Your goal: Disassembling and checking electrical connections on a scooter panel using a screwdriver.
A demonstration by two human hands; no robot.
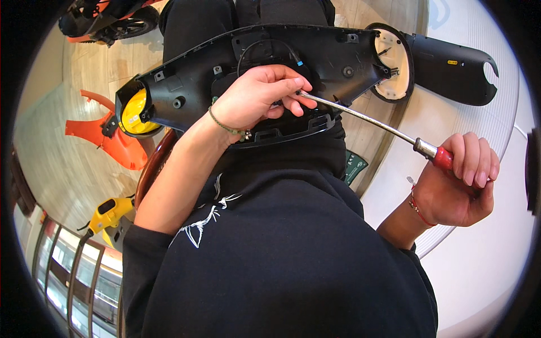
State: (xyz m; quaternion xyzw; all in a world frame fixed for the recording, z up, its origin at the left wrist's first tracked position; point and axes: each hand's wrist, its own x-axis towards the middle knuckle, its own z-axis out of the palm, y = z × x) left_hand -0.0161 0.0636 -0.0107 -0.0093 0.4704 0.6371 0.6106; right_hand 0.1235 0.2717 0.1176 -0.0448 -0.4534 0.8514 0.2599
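A long screwdriver (363, 116) with a red handle slants between my two hands. My right hand (463, 183) is wrapped round its handle at the right. At its tip, the thumb and fingers of my left hand (265, 93) close round the end of the shaft; whether a screw sits there is too small to tell. Across my lap lies a wide black plastic shell (332, 62), its hollow side up, with mounting posts and clips. My left hand is over its middle and hides part of it. A thin black cable (265, 40) with a blue connector loops inside the shell.
A black panel (451, 65) lies on the white table (479, 135) at right, beside the shell's cream-lined end (394, 62). Left, a yellow piece (135, 112) fills the other end. Orange panels (121, 141), a yellow device (110, 214) and a wheeled vehicle (124, 25) are on that side.
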